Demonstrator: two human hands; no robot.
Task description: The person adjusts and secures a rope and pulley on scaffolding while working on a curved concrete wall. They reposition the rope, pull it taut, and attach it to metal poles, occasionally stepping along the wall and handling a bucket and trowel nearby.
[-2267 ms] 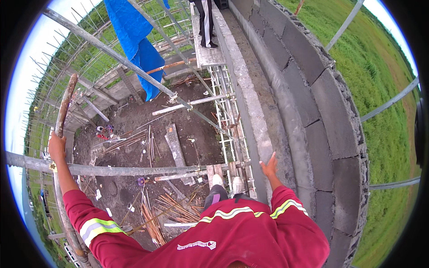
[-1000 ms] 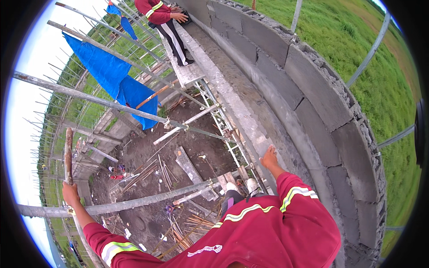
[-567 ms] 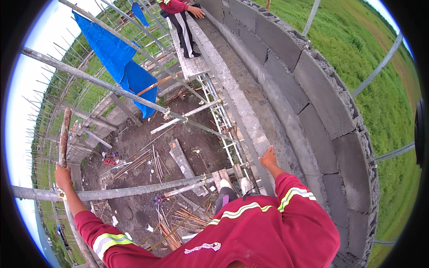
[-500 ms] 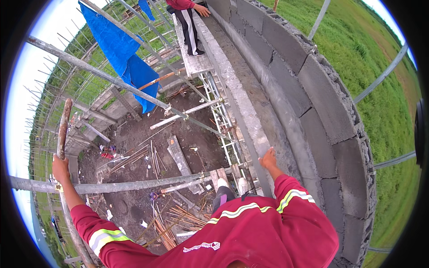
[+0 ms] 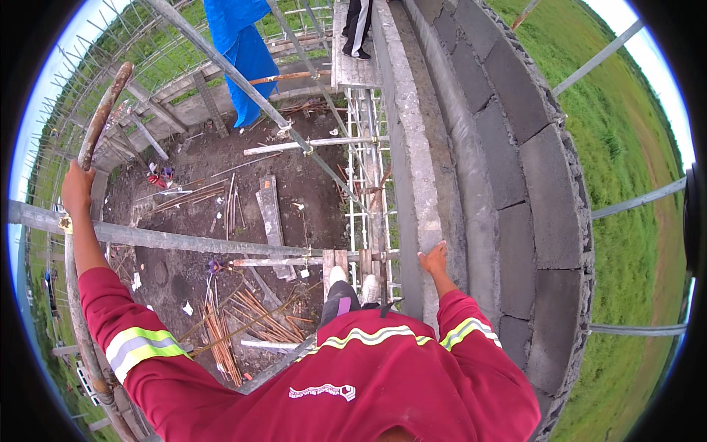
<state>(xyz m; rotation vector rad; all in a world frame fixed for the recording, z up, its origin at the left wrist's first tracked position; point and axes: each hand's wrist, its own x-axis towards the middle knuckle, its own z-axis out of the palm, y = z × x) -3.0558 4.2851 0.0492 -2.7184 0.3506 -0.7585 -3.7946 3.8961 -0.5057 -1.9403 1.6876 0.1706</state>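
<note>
My left hand [image 5: 77, 193] is wrapped round a rusty upright scaffold pole [image 5: 107, 110], just above where a grey horizontal pipe [image 5: 177, 239] crosses it. On the other side, my right hand [image 5: 433, 259] rests on the top of a narrow concrete ledge [image 5: 416, 147], fingers stretched out and holding nothing. Beneath me, my shoes [image 5: 370, 287] stand on or beside wooden planks [image 5: 335, 261] high above the ground. Both arms are spread wide in red sleeves with reflective bands.
A curved block wall [image 5: 549, 199] rises right of the ledge, with grass beyond. Ahead, another person's legs [image 5: 359, 26] stand on a plank platform [image 5: 357, 70]. A blue tarp [image 5: 239, 59] hangs from the scaffolding. Far below lie bamboo poles [image 5: 217, 324] and boards [image 5: 272, 221] on dirt.
The view has turned leftward, so the scene ahead sits further right and higher. Both hands keep their places on the pole and the ledge.
</note>
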